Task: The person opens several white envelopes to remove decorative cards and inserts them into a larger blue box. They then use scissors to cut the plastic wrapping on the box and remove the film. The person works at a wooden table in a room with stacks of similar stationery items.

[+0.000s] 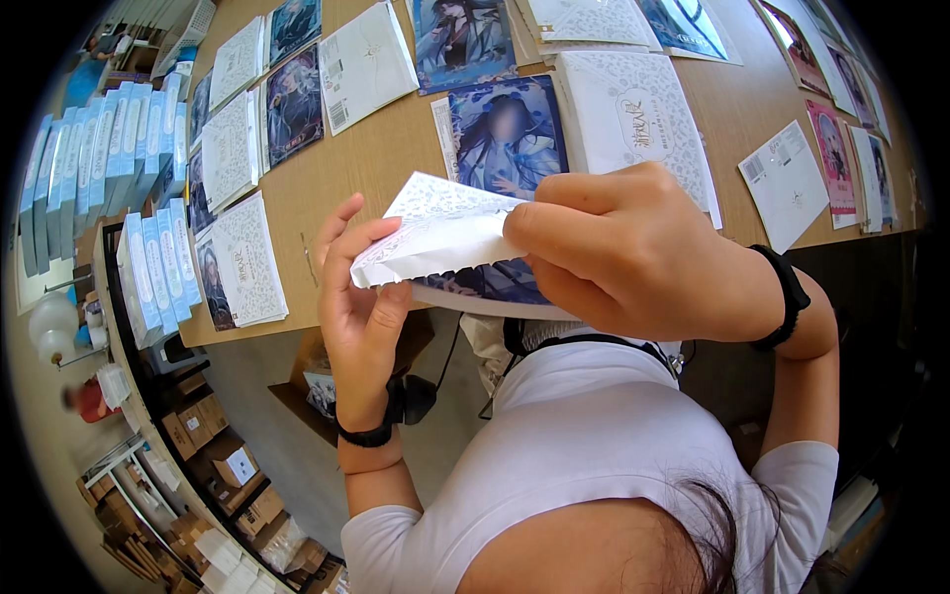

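I hold a white patterned paper envelope (430, 238) at a tilt above the table's front edge. My left hand (361, 287) grips its left end, thumb underneath and fingers curled at the side. My right hand (618, 252) is closed on its right part, fingertips pinched at the paper; what lies under those fingers is hidden. Beneath the envelope is a stack of dark blue picture cards (475, 287), partly covered. Just behind are a blue illustrated card (505, 129) and a large white patterned stack (633, 119).
The wooden table (366, 168) holds several piles of white envelopes (242, 257) and picture cards, with pink cards (831, 148) at right. Blue-white boxes (148, 277) stand upright at left. A shelf with cardboard boxes (203, 421), an open carton (307, 381) and a person in red (89, 401) appear lower left.
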### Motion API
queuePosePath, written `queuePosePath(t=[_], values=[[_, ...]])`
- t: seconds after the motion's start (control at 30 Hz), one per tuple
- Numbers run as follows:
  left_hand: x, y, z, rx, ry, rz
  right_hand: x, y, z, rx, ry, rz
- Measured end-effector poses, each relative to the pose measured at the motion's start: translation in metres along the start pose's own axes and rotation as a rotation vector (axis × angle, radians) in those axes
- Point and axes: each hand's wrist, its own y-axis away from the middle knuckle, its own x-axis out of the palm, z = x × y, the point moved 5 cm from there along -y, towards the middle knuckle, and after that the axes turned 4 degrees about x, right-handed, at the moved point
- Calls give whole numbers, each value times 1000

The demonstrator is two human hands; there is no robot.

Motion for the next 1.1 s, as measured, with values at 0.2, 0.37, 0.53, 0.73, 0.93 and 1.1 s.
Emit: queuePosePath(t=[0.2, 0.37, 0.53, 0.73, 0.93, 1.1], values=[[-10, -6, -4, 427, -342, -31, 9, 15, 5, -42, -1, 169], [2, 2, -6, 364, -22, -30, 14, 26, 1, 24, -286, 201], [10, -1, 0, 311, -28, -39, 21, 34, -11, 232, -325, 396], [27, -7, -2, 309, 173, 135, 23, 39, -20, 204, -146, 355], [37, -9, 3, 154, 109, 231, 17, 46, -28, 156, 14, 274], [44, -13, 10, 93, 223, 214, 4, 53, -31, 145, 46, 257]])
